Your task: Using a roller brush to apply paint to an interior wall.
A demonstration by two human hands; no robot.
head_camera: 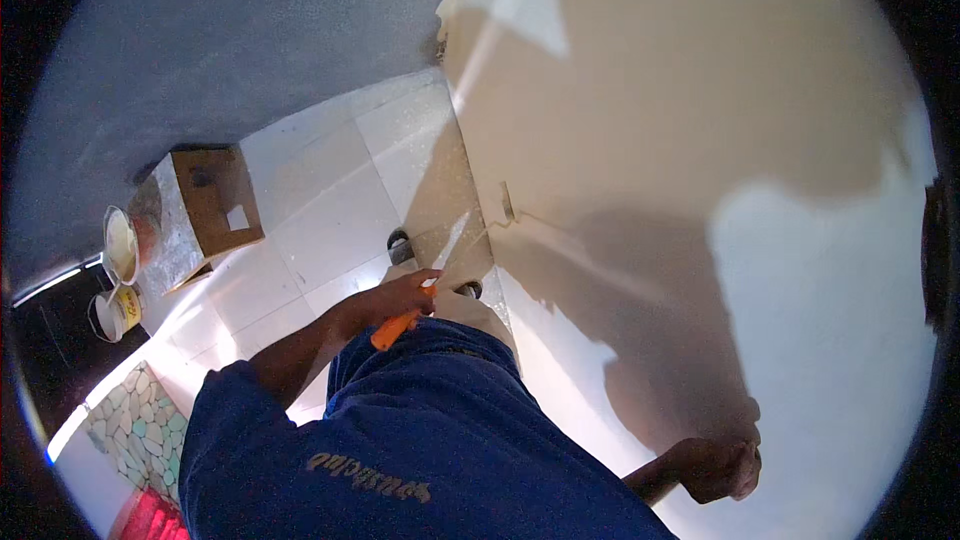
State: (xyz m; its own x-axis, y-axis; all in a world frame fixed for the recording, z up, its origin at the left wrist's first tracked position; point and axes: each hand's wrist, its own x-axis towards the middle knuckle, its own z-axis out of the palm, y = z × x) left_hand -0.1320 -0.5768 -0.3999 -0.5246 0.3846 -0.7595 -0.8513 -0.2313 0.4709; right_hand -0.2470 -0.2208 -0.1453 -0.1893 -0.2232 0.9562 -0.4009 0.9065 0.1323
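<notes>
Across the front of my waist, my left hand grips the orange handle of a hand tool. Its pale, tapered blade points away from me, towards the foot of the wall; the exact kind of tool cannot be told. My right hand is at the lower right, by the pale wall, with its fingers curled in. Whether it touches the wall or has something inside it is not clear. A large shadow, with an arm shape reaching that hand, falls on the wall.
Light floor tiles lie around my feet. To the left stand an open box, a bucket and a labelled tub. A grey wall rises beyond. Pebble-patterned flooring and a red object are at lower left.
</notes>
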